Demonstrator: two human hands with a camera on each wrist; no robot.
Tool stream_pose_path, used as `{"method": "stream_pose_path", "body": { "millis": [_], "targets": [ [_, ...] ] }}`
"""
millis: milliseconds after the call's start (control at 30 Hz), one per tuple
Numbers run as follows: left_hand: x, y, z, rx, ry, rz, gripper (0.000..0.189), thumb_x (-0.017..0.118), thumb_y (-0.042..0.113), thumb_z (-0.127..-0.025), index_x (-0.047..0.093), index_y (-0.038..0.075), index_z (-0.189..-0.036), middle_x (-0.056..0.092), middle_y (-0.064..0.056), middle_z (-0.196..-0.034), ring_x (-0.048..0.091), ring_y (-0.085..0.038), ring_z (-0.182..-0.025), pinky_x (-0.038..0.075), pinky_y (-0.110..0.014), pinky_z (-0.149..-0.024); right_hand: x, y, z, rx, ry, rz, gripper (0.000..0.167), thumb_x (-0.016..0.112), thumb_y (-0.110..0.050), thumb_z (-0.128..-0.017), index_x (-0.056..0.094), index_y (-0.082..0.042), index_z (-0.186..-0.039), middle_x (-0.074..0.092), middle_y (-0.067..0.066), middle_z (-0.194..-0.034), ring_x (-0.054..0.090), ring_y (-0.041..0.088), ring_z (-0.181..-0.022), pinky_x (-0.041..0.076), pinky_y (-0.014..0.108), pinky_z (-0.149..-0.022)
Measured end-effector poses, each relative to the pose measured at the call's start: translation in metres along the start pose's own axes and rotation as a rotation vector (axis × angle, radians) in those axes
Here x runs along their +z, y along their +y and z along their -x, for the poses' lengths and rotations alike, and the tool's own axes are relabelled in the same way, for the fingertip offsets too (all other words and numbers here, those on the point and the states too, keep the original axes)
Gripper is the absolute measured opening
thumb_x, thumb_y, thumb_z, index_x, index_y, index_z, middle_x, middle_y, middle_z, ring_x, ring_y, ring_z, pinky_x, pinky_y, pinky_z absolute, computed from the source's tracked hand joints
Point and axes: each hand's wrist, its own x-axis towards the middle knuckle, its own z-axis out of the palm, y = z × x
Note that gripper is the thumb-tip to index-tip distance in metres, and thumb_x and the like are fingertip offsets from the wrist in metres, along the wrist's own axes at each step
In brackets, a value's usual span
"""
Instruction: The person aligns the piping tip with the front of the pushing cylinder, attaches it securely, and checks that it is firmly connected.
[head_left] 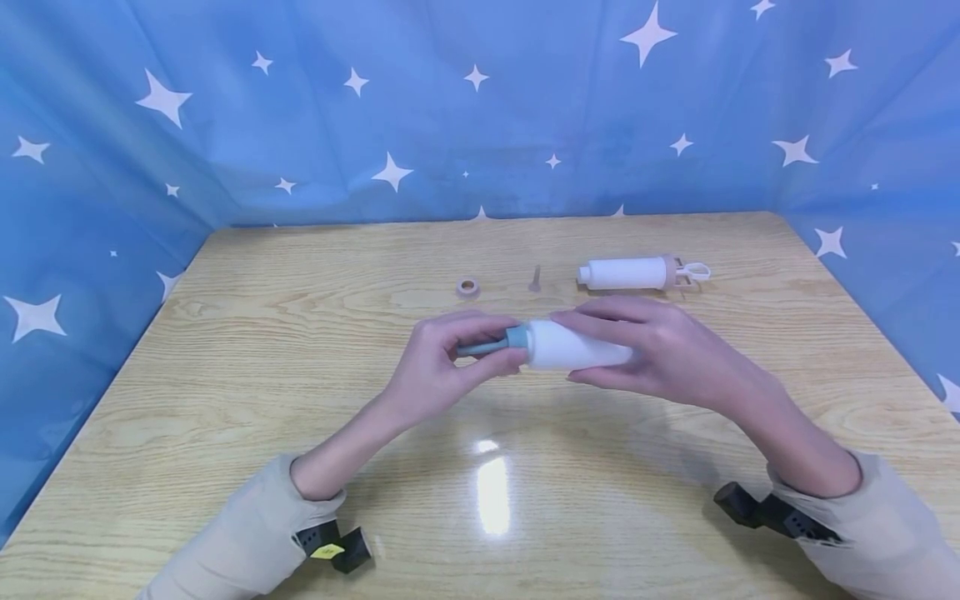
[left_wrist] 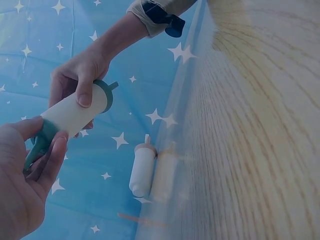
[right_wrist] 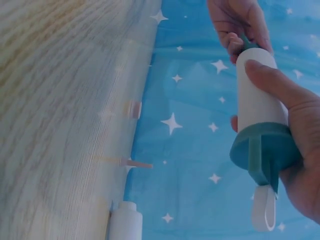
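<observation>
A white cylinder point(head_left: 566, 346) with teal end pieces is held above the wooden table point(head_left: 300, 283), lying nearly level between both hands. My left hand point(head_left: 442, 358) pinches the teal tip piece point(left_wrist: 46, 131) at its left end, between thumb and fingers. Around the white body curls my right hand point(head_left: 652, 350), thumb on one side and fingers on the other. In the right wrist view, a wide teal collar point(right_wrist: 265, 147) with a white loop point(right_wrist: 264, 207) shows at the other end; the right hand hides it in the head view.
A similar white cylinder point(head_left: 626, 273) with a pinkish collar and white loop lies at the back right. Left of it are a small pinkish stick point(head_left: 536, 279) and a pinkish ring point(head_left: 467, 288). A blue star-patterned curtain point(head_left: 420, 108) surrounds the table's back and sides.
</observation>
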Motion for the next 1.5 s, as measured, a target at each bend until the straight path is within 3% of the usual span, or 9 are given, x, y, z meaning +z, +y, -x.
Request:
{"method": "stream_pose_path", "body": {
  "millis": [167,300,567,1000,1500],
  "targets": [
    [-0.0014,0.0022,-0.0003,-0.060,-0.033,0.075,0.023,0.071,-0.003,-0.091,0.072,-0.006,-0.115,0.075,-0.014,-0.100,0.074,-0.022,-0.073,0.064,-0.039,-0.071,-0.0001,0.0002,-0.0010,-0.031,0.012,0.014,0.048,0.056,-0.046,-0.102,0.071,-0.006,-0.123,0.071,0.011,-0.108,0.070,0.028,-0.089,0.063,0.041,-0.067],
    [-0.0019,0.0023,-0.0004,-0.081,-0.039,0.068,0.022,0.072,-0.001,-0.092,0.073,-0.005,-0.114,0.076,-0.012,-0.096,0.074,-0.022,-0.072,0.064,-0.039,-0.071,-0.0001,-0.0008,-0.0016,-0.042,0.018,0.015,0.045,0.055,-0.045,-0.102,0.071,-0.007,-0.123,0.070,0.011,-0.108,0.069,0.029,-0.090,0.063,0.043,-0.068],
    [-0.0011,0.0013,-0.0007,-0.012,0.007,-0.076,0.031,0.080,-0.001,-0.085,0.073,-0.002,-0.115,0.074,-0.010,-0.111,0.072,-0.016,-0.093,0.063,-0.033,-0.079,0.0023,-0.0015,-0.0014,-0.025,0.020,0.023,0.049,0.056,-0.047,-0.102,0.070,-0.005,-0.123,0.070,0.011,-0.106,0.069,0.026,-0.084,0.062,0.037,-0.062],
    [-0.0010,-0.0006,-0.0011,0.036,0.010,-0.049,0.034,0.077,-0.004,-0.087,0.071,-0.002,-0.120,0.071,-0.010,-0.116,0.068,-0.019,-0.099,0.061,-0.034,-0.086,0.0053,-0.0018,-0.0003,0.038,0.024,0.011,0.054,0.057,-0.051,-0.100,0.072,-0.005,-0.121,0.071,0.012,-0.108,0.071,0.026,-0.084,0.062,0.035,-0.061],
    [-0.0007,-0.0005,0.0000,-0.011,0.023,-0.110,0.030,0.077,0.002,-0.089,0.069,0.002,-0.118,0.071,-0.006,-0.111,0.069,-0.016,-0.097,0.062,-0.031,-0.083,0.0055,-0.0011,-0.0010,-0.011,0.048,0.043,0.053,0.056,-0.050,-0.101,0.071,-0.004,-0.121,0.071,0.014,-0.107,0.071,0.028,-0.084,0.062,0.036,-0.061]
  ]
}}
